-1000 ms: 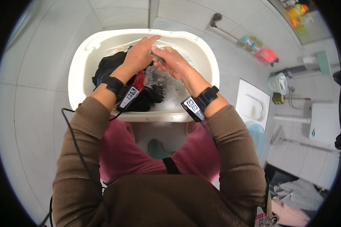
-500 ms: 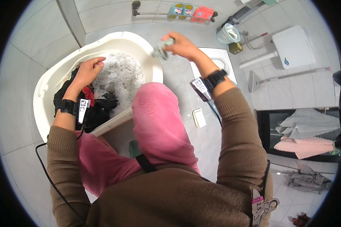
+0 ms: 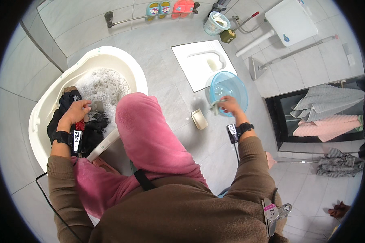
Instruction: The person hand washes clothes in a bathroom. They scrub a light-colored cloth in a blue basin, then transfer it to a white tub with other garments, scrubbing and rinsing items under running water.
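My right hand [image 3: 230, 106] is closed on a small, bunched grey-green cloth [image 3: 217, 106], held over the near rim of a light-blue basin [image 3: 236, 86]. Over at the left, my left hand [image 3: 75, 111] hovers above or rests on dark clothes in a white tub [image 3: 138, 77]; its fingers are slightly apart and nothing shows in them. The black clothes [image 3: 94, 135] lie heaped on the tub's near left side, with a red piece [image 3: 80, 124] among them. Foamy water [image 3: 105, 87] fills the tub's far part.
A squat toilet [image 3: 190, 69] lies beyond the basin. Between tub and basin sits an open cream soap box [image 3: 199, 119]. A bin [image 3: 215, 25] and slippers on a rail [image 3: 152, 17] are at the far wall. Towels [image 3: 328, 101] hang at the right. My pink-clad knee [image 3: 138, 105] touches the tub's side.
My right hand has swung from beside the tub rim to the basin on the right, carrying the cloth. The basin has come into fuller view. My left hand stays over the clothes.
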Tool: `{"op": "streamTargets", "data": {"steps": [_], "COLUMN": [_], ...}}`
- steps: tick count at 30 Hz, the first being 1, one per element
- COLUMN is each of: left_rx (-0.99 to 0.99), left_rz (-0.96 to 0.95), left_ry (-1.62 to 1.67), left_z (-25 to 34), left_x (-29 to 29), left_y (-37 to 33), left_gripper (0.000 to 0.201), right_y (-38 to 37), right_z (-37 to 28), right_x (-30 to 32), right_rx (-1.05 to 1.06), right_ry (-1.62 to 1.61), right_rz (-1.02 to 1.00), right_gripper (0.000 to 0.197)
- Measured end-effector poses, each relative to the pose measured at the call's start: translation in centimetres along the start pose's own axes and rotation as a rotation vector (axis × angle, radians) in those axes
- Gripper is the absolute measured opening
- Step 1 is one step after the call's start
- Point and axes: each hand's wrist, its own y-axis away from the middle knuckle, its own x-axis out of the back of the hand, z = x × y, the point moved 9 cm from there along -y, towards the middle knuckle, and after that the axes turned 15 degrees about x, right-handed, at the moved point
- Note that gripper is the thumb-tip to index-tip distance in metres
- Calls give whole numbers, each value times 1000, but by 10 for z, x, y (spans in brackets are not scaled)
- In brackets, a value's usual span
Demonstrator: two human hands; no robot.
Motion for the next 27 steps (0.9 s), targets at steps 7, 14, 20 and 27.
{"op": "streamTargets", "data": {"steps": [7, 14, 20, 27], "left_rx": [20, 41, 345, 395], "left_rz": [-42, -2, 67, 382], "left_ry": [-31, -123, -333, -214], "left_z": [-27, -74, -107, -104], "left_x": [-17, -23, 5, 63], "left_y": [2, 3, 21, 42], "left_gripper": [36, 33, 29, 30], "right_y": [-44, -102, -80, 16], "right_z": [-24, -322, -522, -488], "right_x": [129, -4, -238, -537], "right_rx": [196, 574, 1155, 1224], "right_ry": [139, -66, 165, 496], "right_rz": [503, -31, -345, -776], "right_gripper": [36, 20, 22, 38]}}
